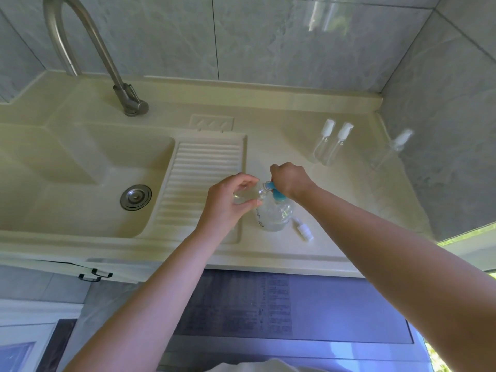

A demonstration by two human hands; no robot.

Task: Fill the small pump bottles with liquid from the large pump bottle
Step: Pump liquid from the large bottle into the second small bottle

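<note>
near the middle of the table [268, 135], the large pump bottle [276, 214] stands upright. the right hand [288, 181] curls over its blue pump head [276, 193]. at its 9 o'clock the left hand [230, 202] pinches a small clear bottle [255, 193], tilted with its open neck at the spout. a loose white pump [304, 229] lies at 4 o'clock; two capped small bottles [330, 143] stand at 1 o'clock.

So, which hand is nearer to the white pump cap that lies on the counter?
Right. The right hand presses the large bottle's blue pump, just above the cap. The left hand holds a small bottle further left.
</note>
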